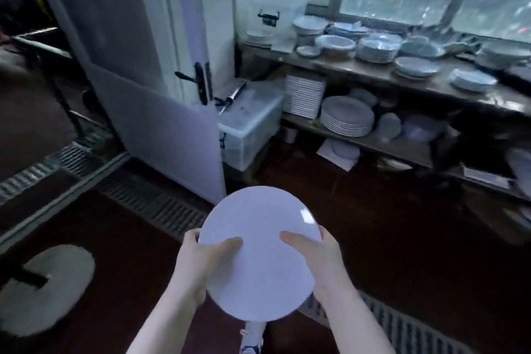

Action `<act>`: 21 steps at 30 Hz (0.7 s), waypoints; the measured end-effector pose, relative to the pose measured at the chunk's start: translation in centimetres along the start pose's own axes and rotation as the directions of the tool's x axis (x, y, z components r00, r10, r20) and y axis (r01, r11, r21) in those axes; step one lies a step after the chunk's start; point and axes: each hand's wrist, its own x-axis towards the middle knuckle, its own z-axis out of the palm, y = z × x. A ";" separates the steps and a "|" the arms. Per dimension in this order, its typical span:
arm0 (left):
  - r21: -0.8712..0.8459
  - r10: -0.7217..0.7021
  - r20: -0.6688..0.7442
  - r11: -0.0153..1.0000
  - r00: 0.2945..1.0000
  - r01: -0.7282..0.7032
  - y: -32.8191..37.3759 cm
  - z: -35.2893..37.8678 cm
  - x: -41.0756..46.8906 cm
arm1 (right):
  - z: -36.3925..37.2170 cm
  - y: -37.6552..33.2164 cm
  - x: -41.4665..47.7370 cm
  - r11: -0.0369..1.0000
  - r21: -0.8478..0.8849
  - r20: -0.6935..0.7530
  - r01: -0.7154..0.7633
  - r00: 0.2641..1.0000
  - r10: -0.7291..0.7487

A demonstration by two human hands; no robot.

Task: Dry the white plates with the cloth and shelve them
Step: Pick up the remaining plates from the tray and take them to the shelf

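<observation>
A round white plate [258, 250] is held flat in front of me over the dark floor. My left hand [201, 261] grips its left edge, thumb lying on top. My right hand [316, 253] grips the right edge the same way. On the middle shelf [402, 146] at the right stands a stack of white plates [346, 116], beside a stack of square white plates [304, 96]. No cloth is in view.
The top shelf [359, 69] under the window carries several stacks of plates and bowls. A clear plastic box [250, 129] stands beside an open white door [161, 112]. Floor grates [155, 204] run across the floor; a pale round mat [46, 287] lies at the left.
</observation>
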 end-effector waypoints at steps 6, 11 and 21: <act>0.106 -0.009 0.232 0.994 0.973 -0.016 5.6 13.5 10.6 | -6.6 -5.3 9.5 0.993 0.112 -0.240 0.022 0.971 0.005; 0.151 0.013 0.393 0.985 0.920 -0.079 11.1 23.0 17.5 | -10.9 -10.0 16.8 0.987 0.147 -0.364 0.068 0.931 -0.010; 0.235 -0.013 0.567 0.961 0.823 -0.146 17.1 44.2 24.9 | -23.5 -16.5 30.3 0.933 0.309 -0.562 0.183 0.827 0.023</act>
